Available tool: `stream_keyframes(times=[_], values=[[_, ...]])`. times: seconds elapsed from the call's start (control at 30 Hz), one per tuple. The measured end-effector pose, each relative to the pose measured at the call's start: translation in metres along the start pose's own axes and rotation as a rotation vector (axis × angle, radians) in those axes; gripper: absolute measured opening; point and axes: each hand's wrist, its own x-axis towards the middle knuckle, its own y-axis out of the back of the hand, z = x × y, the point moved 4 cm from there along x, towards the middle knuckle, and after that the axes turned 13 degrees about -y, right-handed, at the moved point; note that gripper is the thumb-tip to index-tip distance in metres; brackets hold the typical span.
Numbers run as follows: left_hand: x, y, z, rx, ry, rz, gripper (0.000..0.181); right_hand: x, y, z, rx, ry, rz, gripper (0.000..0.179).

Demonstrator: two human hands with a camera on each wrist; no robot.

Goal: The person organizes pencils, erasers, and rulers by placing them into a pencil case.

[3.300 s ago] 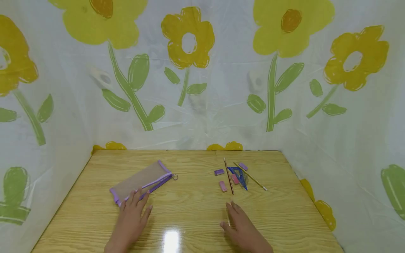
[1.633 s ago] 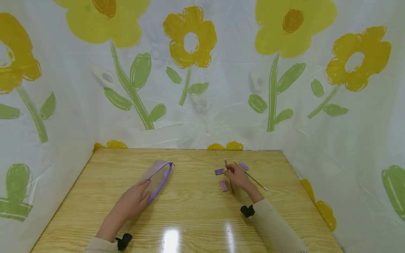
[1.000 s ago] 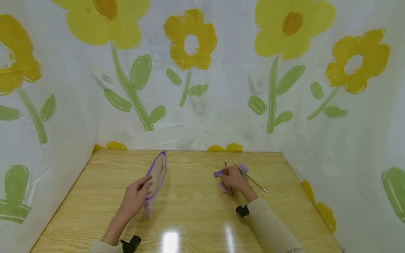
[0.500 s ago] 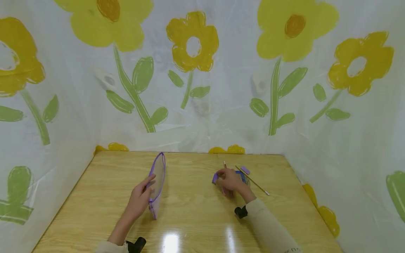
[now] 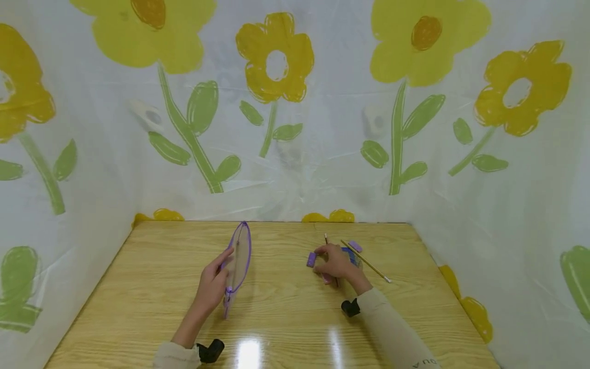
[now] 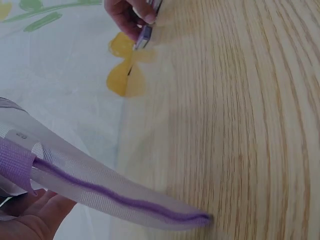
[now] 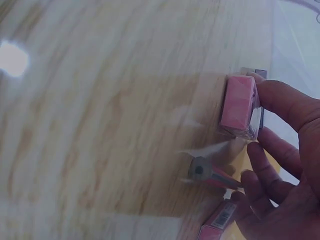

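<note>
My left hand (image 5: 213, 282) grips a mesh pencil case (image 5: 241, 261) with purple edging. The case stands on its side with its mouth spread towards the right; in the left wrist view, its purple-edged mesh (image 6: 125, 200) reaches close over the table. My right hand (image 5: 335, 262) pinches a purple eraser (image 5: 311, 259) at its fingertips, low over the table. Under that hand lies a pink eraser (image 5: 327, 279), large in the right wrist view. A dark pencil (image 5: 325, 238) and a blue set square (image 5: 353, 255) are partly hidden by the right hand.
A gold pencil (image 5: 369, 264) lies slanted right of the hand, with a light purple eraser (image 5: 355, 246) by its far end. Another pink eraser (image 7: 217, 222) shows in the right wrist view. Flowered white sheeting (image 5: 295, 200) encloses the wooden table (image 5: 276, 318) behind and at both sides.
The left hand has lifted the flat pencil case onto its side and spread its mouth. The right hand has reached in to the erasers; the purple one has turned and shifted left.
</note>
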Motion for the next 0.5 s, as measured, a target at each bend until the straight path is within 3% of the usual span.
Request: stream_keyframes(times=[0.1, 0.33, 0.5], values=[[-0.0007, -0.0019, -0.0006, -0.019, 0.004, -0.003, 0.053, 0.0031, -0.0033, 0.0033, 0.027, -0.042, -0.008, 0.048], [-0.0012, -0.0037, -0.001, -0.063, 0.012, 0.015, 0.052, 0.0099, -0.0065, 0.0074, 0.013, -0.055, 0.056, 0.042], [-0.0017, -0.0033, -0.0017, -0.059, -0.001, 0.039, 0.051, 0.0094, -0.0084, 0.0054, 0.035, -0.08, 0.061, 0.047]])
